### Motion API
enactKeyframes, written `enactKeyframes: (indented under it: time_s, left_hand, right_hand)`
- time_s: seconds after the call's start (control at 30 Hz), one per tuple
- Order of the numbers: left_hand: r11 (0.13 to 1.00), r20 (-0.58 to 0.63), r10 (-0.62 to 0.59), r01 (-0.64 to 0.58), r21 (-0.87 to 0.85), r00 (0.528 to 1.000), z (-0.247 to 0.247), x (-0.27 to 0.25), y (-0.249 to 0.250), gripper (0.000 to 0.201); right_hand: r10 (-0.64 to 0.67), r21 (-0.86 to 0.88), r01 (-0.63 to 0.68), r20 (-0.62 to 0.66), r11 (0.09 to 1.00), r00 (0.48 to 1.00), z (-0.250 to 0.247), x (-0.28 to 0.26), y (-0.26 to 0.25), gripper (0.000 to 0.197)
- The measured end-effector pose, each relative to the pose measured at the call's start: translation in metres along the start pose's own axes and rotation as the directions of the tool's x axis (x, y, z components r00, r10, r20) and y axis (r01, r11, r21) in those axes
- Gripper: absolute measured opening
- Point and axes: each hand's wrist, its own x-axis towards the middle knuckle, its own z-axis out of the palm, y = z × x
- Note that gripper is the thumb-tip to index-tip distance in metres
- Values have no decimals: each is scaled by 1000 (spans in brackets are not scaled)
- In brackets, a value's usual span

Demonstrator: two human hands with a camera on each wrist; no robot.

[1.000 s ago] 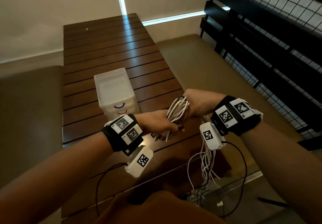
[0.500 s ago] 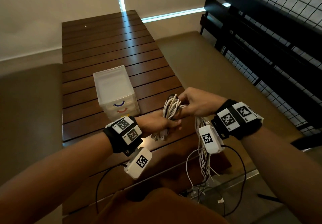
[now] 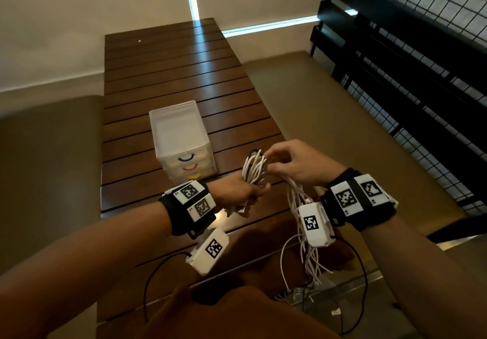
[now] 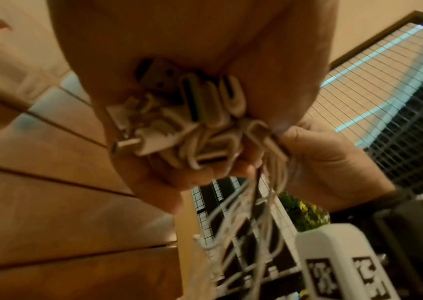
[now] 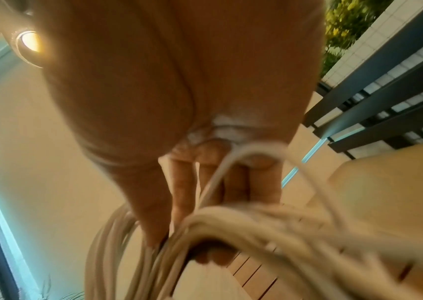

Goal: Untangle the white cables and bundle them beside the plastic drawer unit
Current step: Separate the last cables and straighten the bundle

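A bunch of white cables (image 3: 253, 168) stands looped above my left hand (image 3: 241, 192), which grips it in a fist just right of the clear plastic drawer unit (image 3: 181, 138). The plug ends (image 4: 179, 113) stick out below that fist. My right hand (image 3: 287, 163) pinches the cables (image 5: 230, 229) at the top of the loop with curled fingers. Loose cable tails (image 3: 307, 254) hang from under the right hand, past the table's front edge.
The slatted wooden table (image 3: 171, 69) runs away from me, with padded benches (image 3: 329, 117) on both sides. A black metal grid railing (image 3: 421, 75) stands at the right. Thin black wires (image 3: 163, 272) trail from the wrist cameras.
My right hand has moved from behind the loop to its top and now pinches the strands with its fingertips. The left fist has kept its grip beside the drawer unit.
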Motion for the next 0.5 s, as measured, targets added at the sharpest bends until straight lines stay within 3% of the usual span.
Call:
enactKeyframes:
  time_s: [0.07, 0.13, 0.2, 0.27, 0.3, 0.37, 0.43, 0.5]
  left_hand:
    - [986, -39, -87, 80, -144, 995, 4, -1, -4, 33]
    - [981, -74, -151, 140, -137, 986, 5, -1, -6, 36]
    - [982, -71, -186, 183, -39, 980, 5, -1, -8, 31]
    - [974, 11, -225, 225, -23, 974, 0, -1, -8, 20]
    - [970, 83, -239, 242, -23, 967, -1, -1, -8, 15]
    - [963, 215, -261, 269, -10, 941, -3, 2, -8, 17]
    - [959, 278, -274, 284, 2, 921, -3, 3, -10, 35]
    - [956, 304, -289, 290, 42, 908, -3, 5, -12, 44]
  right_hand:
    - [-14, 26, 19, -184, 999, 983, 3, -4, 3, 40]
    - [-155, -12, 156, -220, 988, 963, 10, -10, -2, 64]
    - [-301, -313, 265, -73, 912, 951, 22, -14, -6, 84]
    - [-320, -660, 290, 79, 693, 944, 38, -12, -4, 90]
    - [-295, -750, 274, 110, 602, 949, 44, -9, 0, 90]
    - [-299, -815, 272, 129, 512, 946, 53, -5, 3, 79]
    - [-428, -816, 324, 105, 479, 898, 58, 2, 8, 46]
    - [-467, -768, 362, 93, 528, 879, 59, 5, 8, 26]
